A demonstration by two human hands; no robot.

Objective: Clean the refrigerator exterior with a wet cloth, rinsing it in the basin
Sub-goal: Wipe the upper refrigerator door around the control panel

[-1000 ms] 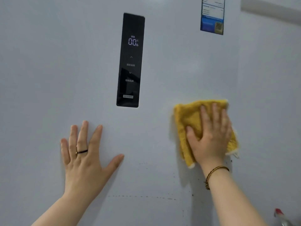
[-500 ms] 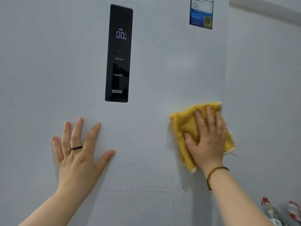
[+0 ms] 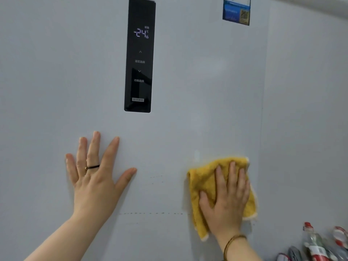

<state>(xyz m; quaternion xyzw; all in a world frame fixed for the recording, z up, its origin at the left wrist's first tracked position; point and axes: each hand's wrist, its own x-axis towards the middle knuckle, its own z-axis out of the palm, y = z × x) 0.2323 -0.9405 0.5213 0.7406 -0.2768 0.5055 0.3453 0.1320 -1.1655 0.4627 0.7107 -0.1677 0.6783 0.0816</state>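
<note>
The fingers (image 3: pixel 232 178) of the right hand (image 3: pixel 226 202) lie straight and close together, flat on the folded yellow cloth (image 3: pixel 203 183). They press it against the refrigerator door (image 3: pixel 56 72) rather than gripping it. A flat palm spreads the pressure over the whole pad, which suits wiping a smooth upright panel. The cloth sits low on the door, near its right edge and below and to the right of the black control panel (image 3: pixel 139 57). Part of it sticks out past the hand on the left, the top and the right.

The left hand (image 3: pixel 94 183) holds nothing. Its fingers (image 3: pixel 94 147) are spread wide and it lies flat on the door, well left of the cloth and below the panel. It probably serves as a brace, steadying the body and the door against the push of the wiping hand. A dark ring (image 3: pixel 92 167) shows on one finger, and a thin bracelet (image 3: pixel 233 240) circles the right wrist.

A faint dotted line of specks (image 3: pixel 150 213) runs across the door between the two hands, just left of the cloth's lower part. I judge that to be dirt not yet wiped, so a sweep to the left would be sensible. The basin is not in view. A sticker label (image 3: pixel 237 10) sits high on the right of the door, and some bottles (image 3: pixel 312 242) stand at the lower right.
</note>
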